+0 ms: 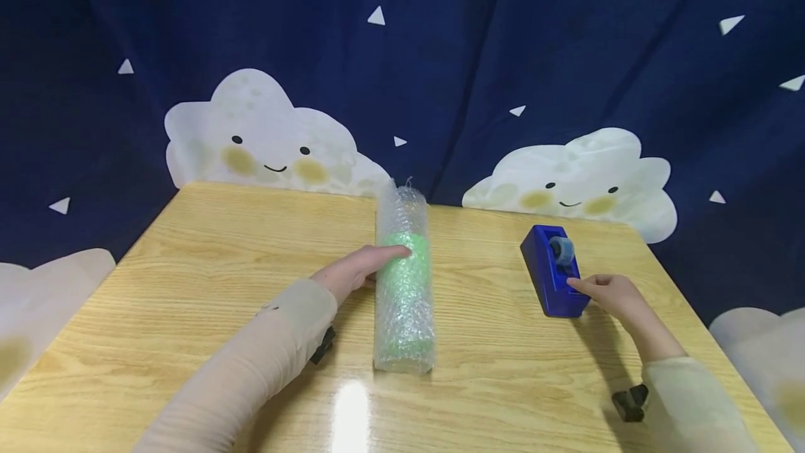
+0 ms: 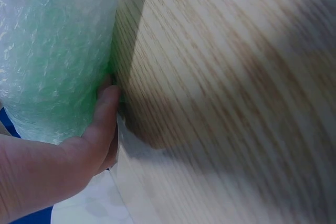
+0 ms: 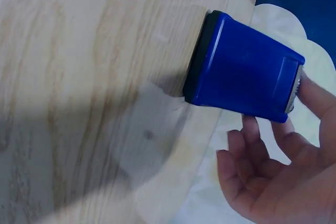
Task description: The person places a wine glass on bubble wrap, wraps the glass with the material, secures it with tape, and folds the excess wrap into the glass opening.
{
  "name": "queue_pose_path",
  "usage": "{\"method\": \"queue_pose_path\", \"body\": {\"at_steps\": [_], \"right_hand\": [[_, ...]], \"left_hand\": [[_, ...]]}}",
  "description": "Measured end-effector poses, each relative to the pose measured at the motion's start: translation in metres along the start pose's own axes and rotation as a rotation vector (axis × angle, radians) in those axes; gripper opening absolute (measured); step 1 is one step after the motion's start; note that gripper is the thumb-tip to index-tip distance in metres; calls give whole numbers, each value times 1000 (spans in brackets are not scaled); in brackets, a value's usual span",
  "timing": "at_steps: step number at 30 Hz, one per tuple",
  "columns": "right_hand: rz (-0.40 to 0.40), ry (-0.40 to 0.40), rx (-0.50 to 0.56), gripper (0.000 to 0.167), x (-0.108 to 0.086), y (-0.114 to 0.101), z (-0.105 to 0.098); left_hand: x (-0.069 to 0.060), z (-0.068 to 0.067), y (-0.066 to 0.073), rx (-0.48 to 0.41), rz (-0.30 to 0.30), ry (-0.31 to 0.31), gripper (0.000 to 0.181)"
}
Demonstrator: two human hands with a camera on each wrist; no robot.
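A bubble-wrapped cylinder (image 1: 405, 299), pale green inside clear wrap, lies lengthwise on the wooden table. My left hand (image 1: 361, 268) holds it from the left, thumb across its top. In the left wrist view, the fingers (image 2: 107, 103) lie along its side close to the tabletop. To the right stands a blue tape dispenser (image 1: 546, 278) with a roll of clear tape (image 1: 562, 250) in it. My right hand (image 1: 613, 296) pinches at its cutter end with thumb and index finger; the tape end between them is too small to make out. The other fingers (image 3: 227, 166) curl loosely beneath.
The light wooden table (image 1: 251, 243) reaches back to a dark blue curtain (image 1: 428, 54) with white clouds and triangles. A small black device (image 1: 630, 403) sits at the right wrist, another black device (image 1: 323, 347) at the left.
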State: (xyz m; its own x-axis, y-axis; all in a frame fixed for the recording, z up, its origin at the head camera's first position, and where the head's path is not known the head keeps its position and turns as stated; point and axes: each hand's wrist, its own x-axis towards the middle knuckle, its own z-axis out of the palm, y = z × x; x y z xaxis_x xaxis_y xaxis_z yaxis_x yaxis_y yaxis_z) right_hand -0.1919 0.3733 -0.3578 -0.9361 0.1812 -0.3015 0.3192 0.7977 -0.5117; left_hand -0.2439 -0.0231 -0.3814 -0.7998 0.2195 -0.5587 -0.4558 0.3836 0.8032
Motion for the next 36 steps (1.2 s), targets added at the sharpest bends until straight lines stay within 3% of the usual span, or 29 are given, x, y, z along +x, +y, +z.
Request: {"method": "queue_pose_path", "body": {"at_steps": [5,15,20,28,36], "right_hand": [[-54,54,15,38,1,-5,1],[-119,134,-118,31,-5,-18,2],[-132,120,-168,33,-5,-19,0],[11,-115,19,41,5,-14,-13],[49,-117,249,36,6,-11,-9]], "left_hand": [[-1,-1,-1,11,0,-5,90],[-2,-3,-2,8,9,-3,94],[-1,-2,-3,0,11,1,93],[-2,0,-4,-7,15,6,94],[-2,1,-4,-2,12,13,97]]}}
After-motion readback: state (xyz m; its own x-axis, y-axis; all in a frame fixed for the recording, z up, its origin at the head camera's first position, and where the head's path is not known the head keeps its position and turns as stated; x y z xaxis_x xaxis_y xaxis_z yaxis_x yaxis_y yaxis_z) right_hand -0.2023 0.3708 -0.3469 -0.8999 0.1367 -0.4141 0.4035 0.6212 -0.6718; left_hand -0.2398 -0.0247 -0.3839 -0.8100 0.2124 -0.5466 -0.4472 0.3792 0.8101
